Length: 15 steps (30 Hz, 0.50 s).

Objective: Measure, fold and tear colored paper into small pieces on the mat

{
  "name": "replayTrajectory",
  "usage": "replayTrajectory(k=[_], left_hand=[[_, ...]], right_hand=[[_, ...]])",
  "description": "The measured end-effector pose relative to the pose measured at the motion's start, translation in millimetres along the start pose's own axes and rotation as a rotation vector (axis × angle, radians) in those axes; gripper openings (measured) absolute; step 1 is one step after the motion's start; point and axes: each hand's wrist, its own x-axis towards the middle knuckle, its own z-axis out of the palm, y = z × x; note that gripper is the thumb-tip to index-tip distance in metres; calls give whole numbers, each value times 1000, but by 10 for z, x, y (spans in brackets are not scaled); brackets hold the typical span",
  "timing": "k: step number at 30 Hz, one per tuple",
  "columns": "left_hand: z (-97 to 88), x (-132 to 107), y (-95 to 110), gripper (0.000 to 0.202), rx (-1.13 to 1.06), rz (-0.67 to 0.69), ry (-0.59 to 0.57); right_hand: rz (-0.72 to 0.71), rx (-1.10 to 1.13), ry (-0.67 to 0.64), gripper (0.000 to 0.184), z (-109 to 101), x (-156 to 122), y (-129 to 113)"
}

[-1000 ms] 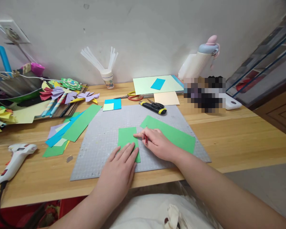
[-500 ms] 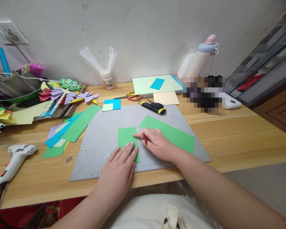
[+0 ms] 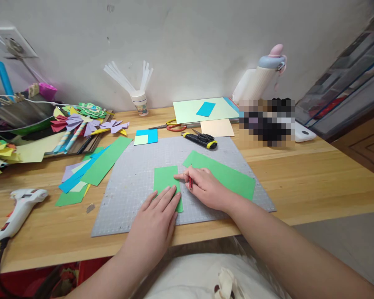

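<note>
My left hand point(image 3: 156, 220) lies flat, fingers stretched out, pressing on the near end of a small green paper rectangle point(image 3: 164, 178) on the grey cutting mat point(image 3: 134, 178). My right hand point(image 3: 205, 189) is closed around a thin red pencil point(image 3: 190, 181), its forefinger pointing left onto the rectangle's right edge. A larger green sheet point(image 3: 230, 176) lies on the mat partly under my right hand.
A black and yellow utility knife point(image 3: 201, 140) and scissors point(image 3: 171, 126) lie past the mat. Paper strips point(image 3: 93, 166) and folded paper shapes point(image 3: 87, 122) crowd the left. A white glue gun point(image 3: 17, 209) rests near the left front edge. A cup of white sticks point(image 3: 140, 101) and a bottle point(image 3: 262, 81) stand at the wall.
</note>
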Motion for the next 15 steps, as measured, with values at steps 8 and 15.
replayTrajectory(k=[8, 15], left_hand=[[-2, -1, -7, 42, 4, 8, -7], [10, -3, -9, 42, 19, 10, -14]], right_hand=[[3, 0, -3, 19, 6, 2, -4], [12, 10, -12, 20, -6, 1, -17]])
